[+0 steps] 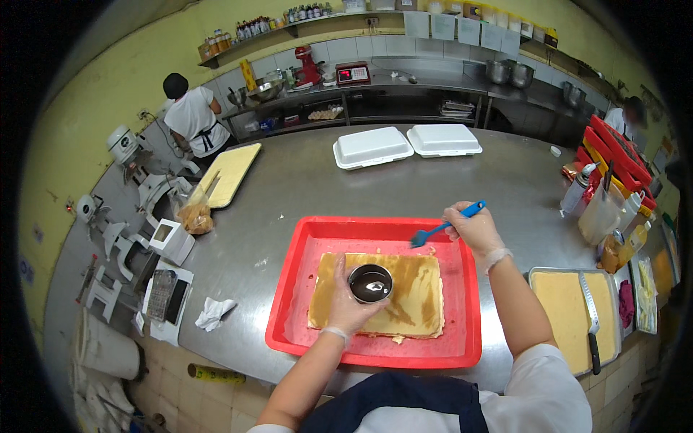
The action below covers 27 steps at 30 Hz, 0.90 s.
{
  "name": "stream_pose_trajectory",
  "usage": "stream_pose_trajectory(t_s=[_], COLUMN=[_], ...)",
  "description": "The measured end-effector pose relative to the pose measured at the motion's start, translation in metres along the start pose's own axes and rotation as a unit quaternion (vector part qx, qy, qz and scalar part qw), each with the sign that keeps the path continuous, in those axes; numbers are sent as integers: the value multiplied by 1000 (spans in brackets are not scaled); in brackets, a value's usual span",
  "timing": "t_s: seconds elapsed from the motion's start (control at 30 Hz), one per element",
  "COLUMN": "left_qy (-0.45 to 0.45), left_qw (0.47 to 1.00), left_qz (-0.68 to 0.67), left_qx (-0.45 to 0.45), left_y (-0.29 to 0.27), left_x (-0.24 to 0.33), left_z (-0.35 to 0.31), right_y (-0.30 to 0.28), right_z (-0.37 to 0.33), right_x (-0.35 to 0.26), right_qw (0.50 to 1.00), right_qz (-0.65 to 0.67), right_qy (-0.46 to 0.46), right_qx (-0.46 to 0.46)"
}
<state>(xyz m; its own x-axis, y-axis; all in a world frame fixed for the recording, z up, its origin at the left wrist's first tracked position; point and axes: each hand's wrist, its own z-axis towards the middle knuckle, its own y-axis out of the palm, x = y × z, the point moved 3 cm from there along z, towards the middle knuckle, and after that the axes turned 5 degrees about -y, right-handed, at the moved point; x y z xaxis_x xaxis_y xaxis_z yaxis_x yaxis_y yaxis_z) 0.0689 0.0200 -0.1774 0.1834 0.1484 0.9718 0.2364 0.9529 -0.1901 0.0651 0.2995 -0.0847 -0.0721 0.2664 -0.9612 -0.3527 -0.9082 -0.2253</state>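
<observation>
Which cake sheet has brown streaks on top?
The middle sheet in the red tray; the left sheet and right sheet look plain yellow.

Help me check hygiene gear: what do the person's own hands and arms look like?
The left hand and right hand wear thin, see-through gloves with bunched cuffs. Both forearms are uncovered, without visible markings. A short white sleeve shows on the right.

Ahead of me sit two white lidded boxes (373, 147), with a crumpled tissue (214, 313) to my left and a red mixer (308, 68) near a scale (352, 73) farther back.
</observation>
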Motion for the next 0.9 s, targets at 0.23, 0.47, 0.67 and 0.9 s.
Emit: stream_pose_trajectory(t_s=[0.23,0.47,0.67,0.9], left_qy=[15,51,-5,-15], left_qw=[999,998,995,986], left_qz=[-6,-14,7,-19], left_qx=[-44,-28,104,165], left_y=[4,1,-13,-25], left_x=[2,2,6,12], left_z=[-2,-2,3,6], right_y=[74,46,24,56], right_z=[-69,-58,-63,-83], right_x=[5,47,63,65], right_qw=[978,945,959,969], right_qz=[36,297,250,150], right_qy=[36,118,130,173], right_qx=[-204,-76,8,-96])
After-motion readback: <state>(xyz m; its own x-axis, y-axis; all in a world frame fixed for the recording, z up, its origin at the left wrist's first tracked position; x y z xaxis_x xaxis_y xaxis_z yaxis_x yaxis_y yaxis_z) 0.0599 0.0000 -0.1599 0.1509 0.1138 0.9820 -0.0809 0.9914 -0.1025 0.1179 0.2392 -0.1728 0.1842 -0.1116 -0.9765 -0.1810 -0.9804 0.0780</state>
